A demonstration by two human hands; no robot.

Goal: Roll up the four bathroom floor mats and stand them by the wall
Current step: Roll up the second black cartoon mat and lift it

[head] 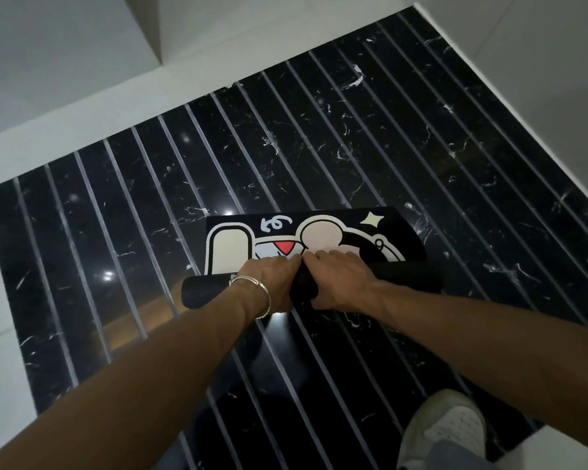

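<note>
two hands: left hand [275, 279], right hand [336, 281] curled round roll | black cartoon-print rubber-backed floor mat [306, 240]: soft, floppy; grip roll's middle

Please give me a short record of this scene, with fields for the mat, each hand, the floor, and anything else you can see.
mat: black with cartoon print, partly rolled; near part is a roll, far part lies flat
left hand: grips the roll near its middle
right hand: grips the roll, touching the left hand
bracelet: silver, on left wrist
floor: black marble with pale stripes
shoe: white, lower right
</note>
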